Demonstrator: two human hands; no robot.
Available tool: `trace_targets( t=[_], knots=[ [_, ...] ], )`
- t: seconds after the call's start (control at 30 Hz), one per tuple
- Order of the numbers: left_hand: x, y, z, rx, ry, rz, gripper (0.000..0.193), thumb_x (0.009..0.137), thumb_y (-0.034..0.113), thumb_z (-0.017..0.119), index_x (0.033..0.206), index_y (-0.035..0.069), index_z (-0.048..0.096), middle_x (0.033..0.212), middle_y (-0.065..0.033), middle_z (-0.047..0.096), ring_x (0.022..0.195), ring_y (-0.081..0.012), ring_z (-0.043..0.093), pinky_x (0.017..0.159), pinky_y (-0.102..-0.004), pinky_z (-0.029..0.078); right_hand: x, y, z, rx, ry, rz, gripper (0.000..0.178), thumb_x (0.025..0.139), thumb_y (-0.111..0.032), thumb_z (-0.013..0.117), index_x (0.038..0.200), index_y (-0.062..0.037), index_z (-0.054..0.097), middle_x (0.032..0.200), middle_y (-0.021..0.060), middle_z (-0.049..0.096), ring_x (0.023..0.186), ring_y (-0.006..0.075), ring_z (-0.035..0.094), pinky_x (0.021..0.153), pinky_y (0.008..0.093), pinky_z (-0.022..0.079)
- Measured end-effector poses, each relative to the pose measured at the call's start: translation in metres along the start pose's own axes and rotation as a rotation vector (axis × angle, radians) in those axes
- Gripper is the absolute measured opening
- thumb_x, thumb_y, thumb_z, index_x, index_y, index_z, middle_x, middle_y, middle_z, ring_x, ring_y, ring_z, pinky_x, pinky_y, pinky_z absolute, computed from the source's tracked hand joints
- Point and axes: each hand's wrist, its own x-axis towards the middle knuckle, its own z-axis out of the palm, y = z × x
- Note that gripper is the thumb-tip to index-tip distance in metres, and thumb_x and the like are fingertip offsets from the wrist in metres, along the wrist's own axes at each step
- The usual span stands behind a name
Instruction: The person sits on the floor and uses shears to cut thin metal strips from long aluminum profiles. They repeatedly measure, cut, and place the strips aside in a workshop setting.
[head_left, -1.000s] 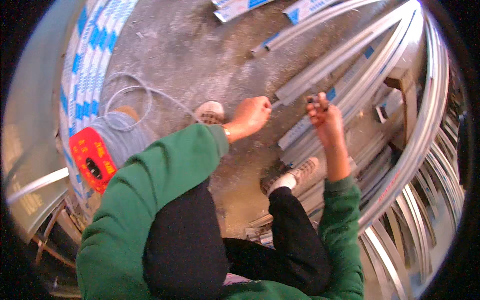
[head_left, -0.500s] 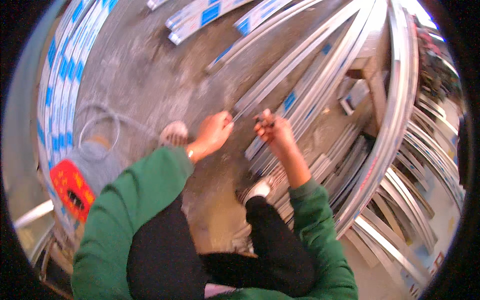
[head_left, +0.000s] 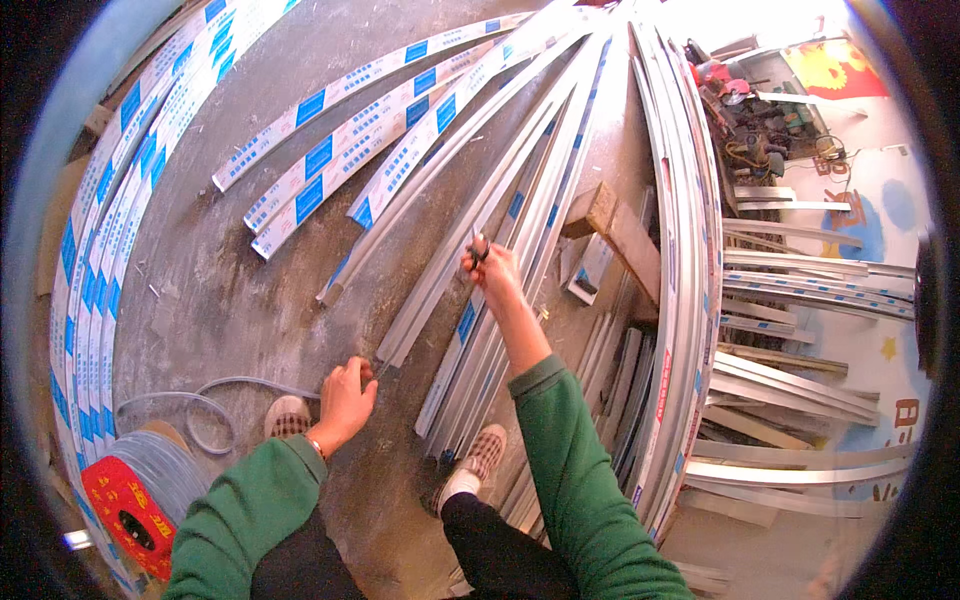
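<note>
1. Concrete floor (head_left: 230, 270) spreads beneath everything, grey and scuffed.
2. Blue-and-white wrapped profiles (head_left: 100, 290) curve in a bundle along the left; on the right, a long profile bundle (head_left: 690, 300) runs toward the bright far end.
3. Bare grey profiles (head_left: 425, 300) lie between them, fanned out with their near ends toward the person.
4. Green sleeves (head_left: 250, 520) cover both forearms.
5. Red-flanged reel (head_left: 125, 510) sits at lower left, wound with grey material.
6. Wooden block (head_left: 625, 235) stands among the lengths, right of the right hand.
7. Checked shoes (head_left: 486, 455) rest on the floor, one near each forearm.
8. Left hand (head_left: 347, 405) is low, fingers drawn narrow on the grey strip (head_left: 250, 379) — which loops across the floor beside the reel — and its fingertips are just beside a bare profile's near end.
9. Right hand (head_left: 495, 275) is raised over the profiles, fingers curled around a small dark-handled tool (head_left: 480, 252) — its exact kind too small to tell.
</note>
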Motion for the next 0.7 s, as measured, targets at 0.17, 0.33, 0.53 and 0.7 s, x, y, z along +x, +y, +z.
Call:
trace_targets(
  t=[0.17,0.33,0.53,0.7],
  knots=[
    [-0.005,0.01,-0.029,-0.109,-0.006,0.067,0.028,0.087,0.011,0.066,0.112,0.003,0.058,0.101,-0.0113,0.071,0.096,-0.0274,0.067,0.085,-0.0388,0.052,-0.047,0.019,0.005,0.191,-0.108,0.18,0.034,0.098,-0.036,0.062,0.101,-0.0024,0.063,0.081,0.0085,0.067,0.065,0.0122,0.063,0.051,0.0221,0.047],
    [-0.047,0.019,-0.097,-0.478,-0.048,-0.106,0.027,0.093,0.003,0.059,0.119,0.0,0.058,0.108,-0.0084,0.068,0.1,-0.0168,0.065,0.088,-0.0311,0.052,-0.131,0.052,0.003,0.22,-0.228,0.323,0.043,0.096,-0.042,0.063,0.106,-0.0005,0.064,0.082,0.0058,0.068,0.066,0.0112,0.063,0.053,0.022,0.047],
    [-0.139,0.022,-0.195,-0.343,0.336,-0.193,0.03,0.097,0.005,0.055,0.126,0.0,0.056,0.119,-0.0116,0.064,0.104,-0.0172,0.063,0.091,-0.0307,0.05,-0.152,0.061,0.01,0.245,-0.293,0.342,0.044,0.096,-0.043,0.063,0.104,0.0002,0.064,0.08,0.0064,0.068,0.063,0.0113,0.062,0.052,0.0226,0.046],
    [-0.248,-0.01,-0.262,-0.014,0.734,-0.376,0.029,0.098,0.008,0.055,0.127,0.002,0.056,0.114,-0.0053,0.063,0.096,-0.0125,0.06,0.081,-0.0264,0.05,-0.148,0.07,0.013,0.205,-0.252,0.364,0.038,0.098,-0.037,0.062,0.104,0.0004,0.065,0.08,0.004,0.068,0.064,0.0088,0.061,0.054,0.021,0.045]
  ],
)
